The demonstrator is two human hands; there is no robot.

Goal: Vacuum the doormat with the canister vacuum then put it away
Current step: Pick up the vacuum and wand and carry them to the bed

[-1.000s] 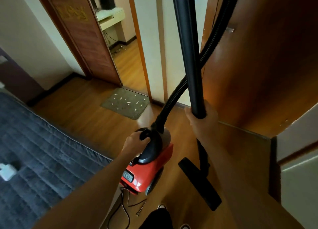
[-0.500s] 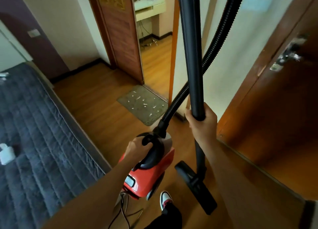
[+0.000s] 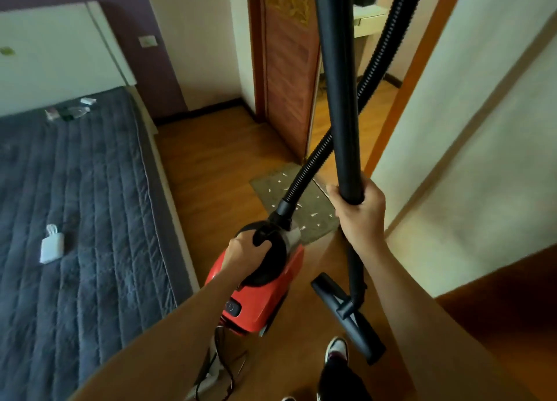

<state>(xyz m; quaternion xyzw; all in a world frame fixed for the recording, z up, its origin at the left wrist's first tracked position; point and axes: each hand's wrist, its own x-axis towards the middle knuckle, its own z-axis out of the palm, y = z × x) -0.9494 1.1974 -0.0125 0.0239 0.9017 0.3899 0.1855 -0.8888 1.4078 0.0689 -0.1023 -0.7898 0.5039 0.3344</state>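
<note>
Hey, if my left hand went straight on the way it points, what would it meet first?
The left hand, gripping the vacuum's handle, points at the hose cuff; beyond that, probably the doormat, though depth is unclear.

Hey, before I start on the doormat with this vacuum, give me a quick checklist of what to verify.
1. Left hand grips the handle of the canister vacuum: ok.
2. Right hand grips the wand: ok.
3. Floor nozzle on the doormat: not ok, it is short of it.
4. White scraps off the doormat: not ok.
5. Power cord plugged in: cannot tell, it trails out of view.
</note>
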